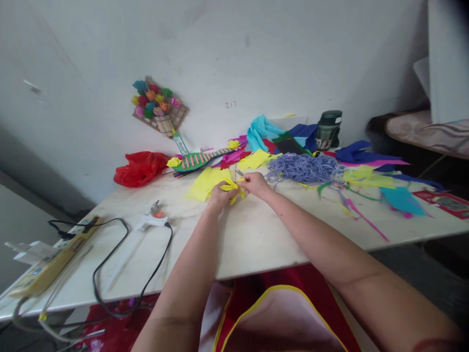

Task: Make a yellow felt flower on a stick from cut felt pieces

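Note:
A folded piece of yellow crepe paper (pixel 230 187) is held up between my two hands over the middle of the table. My left hand (pixel 220 196) is closed around its lower left side. On the other side, my right hand (pixel 255 185) pinches at the paper's right edge. A small greyish tip (pixel 240 172) pokes out by the right fingertips, too small to name. Just behind my left hand lies a flat yellow crepe sheet (pixel 201 185), with a smaller yellow sheet (pixel 255 159) farther back.
A white glue gun (pixel 152 221) with its black cord lies left, near a power strip (pixel 54 264). Purple string (pixel 306 167) is heaped to the right. Behind are a striped green craft piece (pixel 200 159), a red plastic bag (pixel 141 168) and a dark flask (pixel 329 129).

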A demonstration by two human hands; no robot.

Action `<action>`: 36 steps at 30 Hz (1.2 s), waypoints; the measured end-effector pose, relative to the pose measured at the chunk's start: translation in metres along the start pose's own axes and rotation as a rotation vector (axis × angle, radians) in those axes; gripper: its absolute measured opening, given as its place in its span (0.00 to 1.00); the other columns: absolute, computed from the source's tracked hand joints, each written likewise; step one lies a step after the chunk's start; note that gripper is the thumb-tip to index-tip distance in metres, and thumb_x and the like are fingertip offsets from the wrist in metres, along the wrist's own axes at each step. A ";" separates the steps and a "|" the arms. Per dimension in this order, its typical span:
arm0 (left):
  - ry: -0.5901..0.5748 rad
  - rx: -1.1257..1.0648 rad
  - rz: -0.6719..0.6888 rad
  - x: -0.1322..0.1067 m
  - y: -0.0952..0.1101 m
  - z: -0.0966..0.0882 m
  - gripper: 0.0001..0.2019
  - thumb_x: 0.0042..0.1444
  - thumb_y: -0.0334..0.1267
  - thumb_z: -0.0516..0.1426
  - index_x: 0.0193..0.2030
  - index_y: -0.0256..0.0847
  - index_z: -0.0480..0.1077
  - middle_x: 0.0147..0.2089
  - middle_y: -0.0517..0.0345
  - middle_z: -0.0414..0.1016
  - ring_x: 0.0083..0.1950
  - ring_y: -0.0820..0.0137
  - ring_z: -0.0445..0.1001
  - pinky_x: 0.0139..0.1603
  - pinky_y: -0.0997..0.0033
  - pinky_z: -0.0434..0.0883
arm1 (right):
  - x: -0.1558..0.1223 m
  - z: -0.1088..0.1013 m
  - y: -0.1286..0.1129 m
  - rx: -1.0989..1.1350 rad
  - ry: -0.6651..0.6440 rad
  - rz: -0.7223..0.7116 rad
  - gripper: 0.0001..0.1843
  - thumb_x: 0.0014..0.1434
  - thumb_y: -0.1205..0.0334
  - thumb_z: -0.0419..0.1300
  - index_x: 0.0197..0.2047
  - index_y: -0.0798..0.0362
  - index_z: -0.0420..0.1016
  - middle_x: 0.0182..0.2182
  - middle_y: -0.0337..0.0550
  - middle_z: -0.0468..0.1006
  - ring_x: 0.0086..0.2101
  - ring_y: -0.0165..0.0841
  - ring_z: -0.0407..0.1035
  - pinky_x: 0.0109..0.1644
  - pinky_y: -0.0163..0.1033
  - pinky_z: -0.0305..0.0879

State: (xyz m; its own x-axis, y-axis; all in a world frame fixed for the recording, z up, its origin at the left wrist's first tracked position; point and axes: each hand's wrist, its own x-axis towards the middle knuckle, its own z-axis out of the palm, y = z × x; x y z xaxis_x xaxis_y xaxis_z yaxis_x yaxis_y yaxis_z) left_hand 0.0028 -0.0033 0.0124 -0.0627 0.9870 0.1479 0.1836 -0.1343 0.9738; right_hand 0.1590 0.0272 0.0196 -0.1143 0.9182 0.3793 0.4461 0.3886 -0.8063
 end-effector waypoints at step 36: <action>0.143 0.188 0.030 0.006 0.000 0.009 0.06 0.43 0.30 0.66 0.30 0.42 0.76 0.25 0.60 0.78 0.33 0.65 0.79 0.35 0.71 0.70 | -0.006 0.002 -0.014 0.538 0.030 0.351 0.18 0.45 0.65 0.76 0.20 0.53 0.69 0.13 0.34 0.71 0.17 0.26 0.68 0.17 0.27 0.65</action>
State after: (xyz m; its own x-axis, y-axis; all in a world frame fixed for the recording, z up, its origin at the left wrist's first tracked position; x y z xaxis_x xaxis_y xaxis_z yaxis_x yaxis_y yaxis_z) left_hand 0.0116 0.0037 0.0114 -0.1905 0.9585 0.2120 0.3658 -0.1311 0.9214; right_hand 0.1517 0.0161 0.0274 -0.0138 0.9982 0.0579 -0.0563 0.0570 -0.9968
